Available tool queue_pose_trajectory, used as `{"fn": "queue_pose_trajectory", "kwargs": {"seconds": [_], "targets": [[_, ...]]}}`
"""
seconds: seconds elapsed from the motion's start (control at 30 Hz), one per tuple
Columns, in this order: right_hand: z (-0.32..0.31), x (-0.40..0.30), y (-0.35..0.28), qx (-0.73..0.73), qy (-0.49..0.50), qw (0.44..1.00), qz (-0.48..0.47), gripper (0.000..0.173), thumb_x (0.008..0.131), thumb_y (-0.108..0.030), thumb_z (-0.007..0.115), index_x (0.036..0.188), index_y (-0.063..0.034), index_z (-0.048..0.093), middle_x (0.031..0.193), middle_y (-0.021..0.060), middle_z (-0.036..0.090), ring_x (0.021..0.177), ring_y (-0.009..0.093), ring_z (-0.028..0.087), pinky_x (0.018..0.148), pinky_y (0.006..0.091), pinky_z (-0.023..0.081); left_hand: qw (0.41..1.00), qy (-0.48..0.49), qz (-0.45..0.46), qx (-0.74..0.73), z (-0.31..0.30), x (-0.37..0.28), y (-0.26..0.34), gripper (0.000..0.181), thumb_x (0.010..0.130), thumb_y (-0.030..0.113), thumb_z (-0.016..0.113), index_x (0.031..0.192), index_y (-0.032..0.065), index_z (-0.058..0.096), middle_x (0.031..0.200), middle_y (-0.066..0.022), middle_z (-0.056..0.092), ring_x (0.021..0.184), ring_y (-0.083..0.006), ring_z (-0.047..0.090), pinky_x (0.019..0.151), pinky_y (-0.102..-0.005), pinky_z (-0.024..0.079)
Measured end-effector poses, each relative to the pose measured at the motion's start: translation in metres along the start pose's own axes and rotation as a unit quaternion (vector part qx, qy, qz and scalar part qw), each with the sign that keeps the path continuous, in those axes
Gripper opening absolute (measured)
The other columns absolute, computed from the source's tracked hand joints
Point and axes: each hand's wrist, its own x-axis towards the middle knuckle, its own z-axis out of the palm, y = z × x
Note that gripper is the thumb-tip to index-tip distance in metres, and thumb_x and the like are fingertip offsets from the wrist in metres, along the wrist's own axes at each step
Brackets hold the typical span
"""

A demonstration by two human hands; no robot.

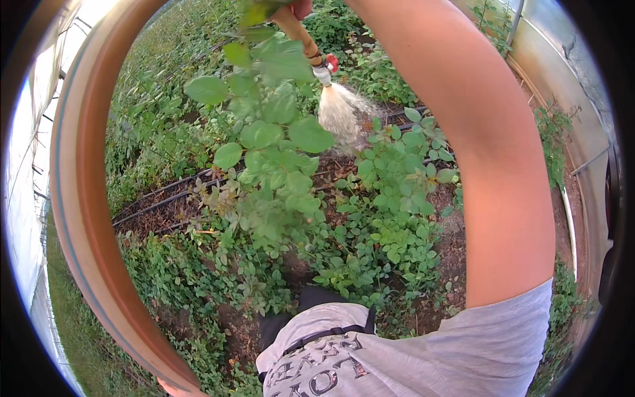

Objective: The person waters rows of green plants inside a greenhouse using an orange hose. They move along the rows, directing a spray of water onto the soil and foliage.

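Note:
At the top edge my right hand is closed around the end of a tan hose; leaves and the picture's edge hide much of it. A pale fitting with a red valve handle ends the hose, and water fans out of it onto soil among leafy plants. A thick brown and beige hose section with a blue-grey stripe arcs close to the camera down the left side. At the bottom left, mostly cut off, my left hand is around its lower part. A leafy stem rises near the camera.
Black drip lines run across the soil between low, rose-like plants. Plastic sheeting stands at the left, and a plastic wall at the right with a white pipe beside it. Taller weeds grow at the upper left.

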Motion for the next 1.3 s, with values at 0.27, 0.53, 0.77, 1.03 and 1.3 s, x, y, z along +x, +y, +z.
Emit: {"fn": "queue_pose_trajectory", "kwargs": {"seconds": [0.27, 0.53, 0.77, 1.03, 1.3], "targets": [[0.0, -0.082, 0.138, -0.026, 0.084, 0.993, 0.082, 0.027, 0.072, -0.017, 0.065, 0.096, -0.0047, 0.067, 0.083, 0.0098, 0.068, 0.065, 0.018, 0.066, 0.055, 0.0309, 0.057, 0.797, -0.139, -0.339, -0.48, 0.0, -0.18, 0.107, 0.029, 0.092, 0.006, 0.054, 0.072, 0.0106, 0.034, 0.059, 0.001, 0.037, 0.05, -0.0073, 0.041, 0.044, -0.0174, 0.038], [0.15, 0.032, 0.074, 0.006, 0.102, 0.992, -0.077, 0.03, 0.066, -0.029, 0.074, 0.088, -0.0097, 0.069, 0.084, 0.0151, 0.069, 0.08, 0.032, 0.066, 0.07, 0.0392, 0.051, 0.821, -0.042, -0.347, -0.451, -0.05, -0.155, 0.046, 0.016, 0.092, 0.006, 0.053, 0.082, 0.0061, 0.041, 0.059, 0.0011, 0.039, 0.044, -0.0097, 0.04, 0.038, -0.0209, 0.041], [0.206, 0.037, 0.054, 0.063, 0.091, 0.981, -0.162, 0.029, 0.065, -0.03, 0.075, 0.085, -0.01, 0.071, 0.085, 0.0137, 0.069, 0.081, 0.031, 0.067, 0.071, 0.0393, 0.051, 0.817, -0.074, -0.334, -0.465, -0.094, -0.121, 0.035, 0.022, 0.093, 0.007, 0.054, 0.076, 0.0074, 0.04, 0.06, 0.0016, 0.039, 0.047, -0.0072, 0.04, 0.039, -0.019, 0.037], [0.177, 0.024, 0.117, -0.073, 0.125, 0.956, -0.256, 0.027, 0.071, -0.033, 0.071, 0.08, -0.007, 0.069, 0.078, 0.0121, 0.069, 0.07, 0.026, 0.065, 0.065, 0.0384, 0.052, 0.783, -0.117, -0.32, -0.52, -0.081, -0.193, 0.059, 0.024, 0.091, 0.006, 0.053, 0.072, 0.0091, 0.039, 0.059, 0.0024, 0.04, 0.046, -0.0074, 0.039, 0.041, -0.0194, 0.038], [0.15, -0.02, 0.412, 0.11, 0.21, 0.953, -0.19, 0.013, 0.066, -0.017, 0.066, 0.069, -0.0045, 0.061, 0.063, 0.0111, 0.059, 0.06, 0.016, 0.057, 0.055, 0.0339, 0.047, 0.74, -0.152, -0.315, -0.574, -0.065, -0.392, 0.087, 0.023, 0.088, 0.005, 0.056, 0.069, 0.0106, 0.043, 0.058, 0.0035, 0.041, 0.045, -0.0078, 0.039, 0.042, -0.0218, 0.039]]}}
